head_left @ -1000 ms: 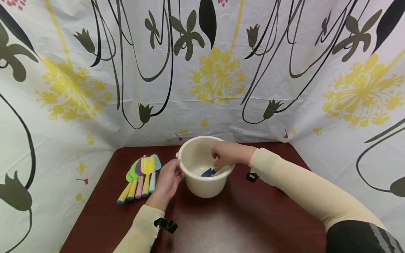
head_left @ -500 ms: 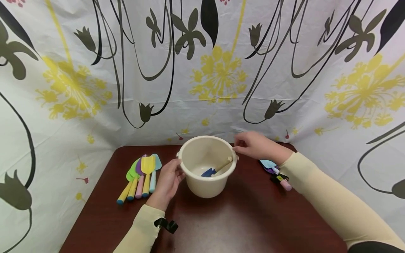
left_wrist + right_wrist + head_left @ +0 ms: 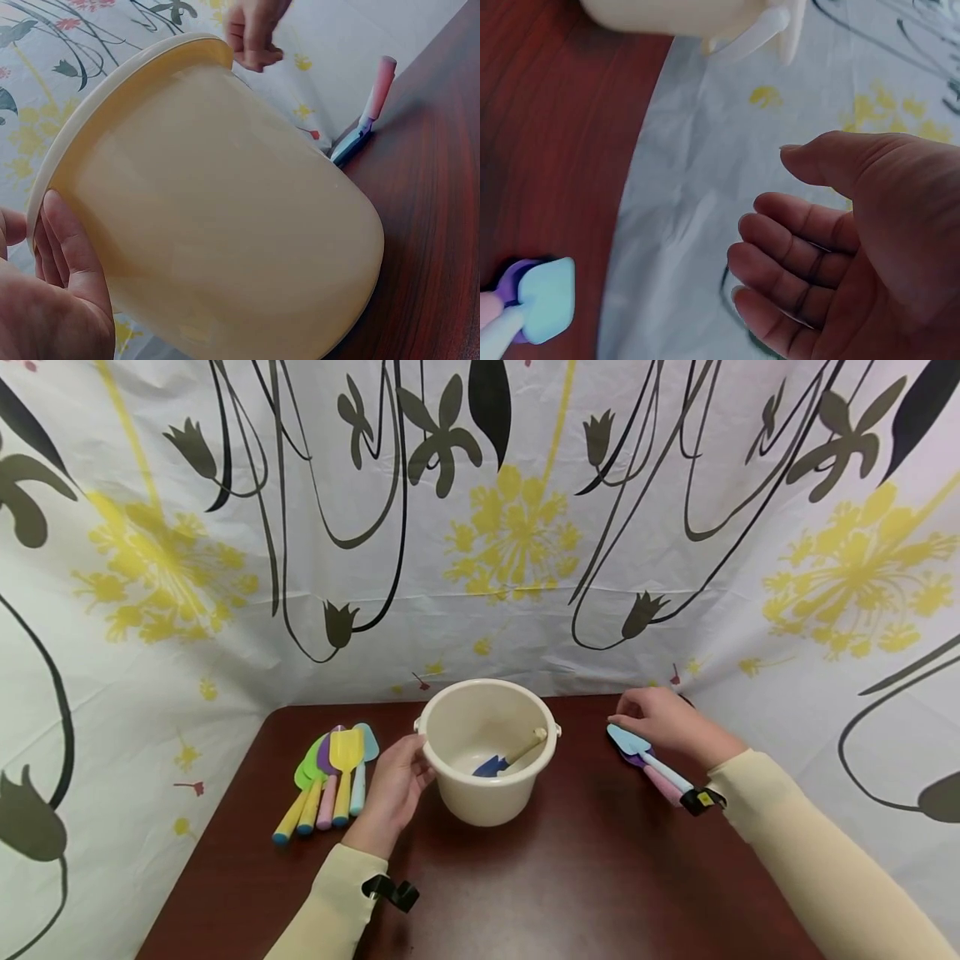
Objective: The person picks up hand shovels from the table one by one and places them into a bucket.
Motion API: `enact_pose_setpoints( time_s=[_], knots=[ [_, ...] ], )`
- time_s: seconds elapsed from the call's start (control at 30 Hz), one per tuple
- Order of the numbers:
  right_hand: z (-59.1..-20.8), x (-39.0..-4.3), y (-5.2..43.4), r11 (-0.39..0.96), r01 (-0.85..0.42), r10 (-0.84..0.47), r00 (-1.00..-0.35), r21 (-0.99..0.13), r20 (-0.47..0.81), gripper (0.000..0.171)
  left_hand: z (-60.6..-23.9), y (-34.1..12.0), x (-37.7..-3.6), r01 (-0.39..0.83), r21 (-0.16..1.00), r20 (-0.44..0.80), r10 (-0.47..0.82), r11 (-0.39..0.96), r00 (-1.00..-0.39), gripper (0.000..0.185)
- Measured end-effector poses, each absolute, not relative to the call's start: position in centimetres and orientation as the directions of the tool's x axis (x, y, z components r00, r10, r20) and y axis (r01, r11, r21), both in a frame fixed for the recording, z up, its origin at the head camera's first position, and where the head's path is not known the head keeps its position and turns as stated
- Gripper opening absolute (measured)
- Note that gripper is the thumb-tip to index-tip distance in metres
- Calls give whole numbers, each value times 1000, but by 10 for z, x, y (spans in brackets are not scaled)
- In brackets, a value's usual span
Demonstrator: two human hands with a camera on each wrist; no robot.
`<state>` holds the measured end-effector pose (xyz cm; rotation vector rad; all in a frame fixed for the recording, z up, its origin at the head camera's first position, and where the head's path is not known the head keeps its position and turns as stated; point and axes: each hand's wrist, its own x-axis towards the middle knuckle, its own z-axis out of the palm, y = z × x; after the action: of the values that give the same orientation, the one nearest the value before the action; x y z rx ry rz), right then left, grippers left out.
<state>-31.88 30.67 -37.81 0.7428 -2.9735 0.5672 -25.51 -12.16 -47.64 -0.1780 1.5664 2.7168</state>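
A cream bucket (image 3: 486,793) stands upright on the table. My left hand (image 3: 395,789) holds its left rim, thumb and fingers on either side, as the left wrist view (image 3: 64,292) shows. Inside the bucket a small blue toy trowel (image 3: 491,767) leans with its pale handle against the right wall. Over at the right, my right hand (image 3: 667,722) hovers by a light blue toy trowel (image 3: 628,740), its fingers loosely curled around nothing. Beneath that trowel lies a purple one with a pink handle (image 3: 662,779). Both trowels also appear low in the right wrist view.
Left of the bucket lies a fanned group of toy shovels: a yellow one (image 3: 346,756), a light blue one (image 3: 367,743), a purple one with a pink handle (image 3: 327,802) and green ones (image 3: 311,760). A patterned cloth (image 3: 480,527) hangs behind the dark red table (image 3: 540,893).
My right hand has left the blue trowel in the bucket, come out over the right rim and moved right to the trowels there. My left hand stays on the rim.
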Motion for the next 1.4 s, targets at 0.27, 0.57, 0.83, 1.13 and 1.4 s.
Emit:
enact_pose_setpoints(
  time_s=[0.27,0.57,0.83,1.13,1.4],
  knots=[
    [-405,-322,339,864,-340,-361,-933,-372,14,25,-477,-122,-255,-56,856,-99,-57,-514,-993,34],
    [-450,-334,383,891,-214,-264,-962,-400,-72,25,-479,-122,-255,-57,850,-101,-55,-524,-993,33],
    [-471,-333,401,894,-91,-182,-969,-438,-170,35,-479,-122,-256,-47,852,-87,-53,-522,-995,33],
    [-485,-339,411,895,-67,-180,-959,-441,-219,41,-479,-122,-256,-43,854,-80,-49,-519,-996,33],
    [-489,-335,408,871,-16,-178,-942,-491,-286,43,-478,-121,-255,-38,856,-78,-56,-516,-995,30]
  ],
)
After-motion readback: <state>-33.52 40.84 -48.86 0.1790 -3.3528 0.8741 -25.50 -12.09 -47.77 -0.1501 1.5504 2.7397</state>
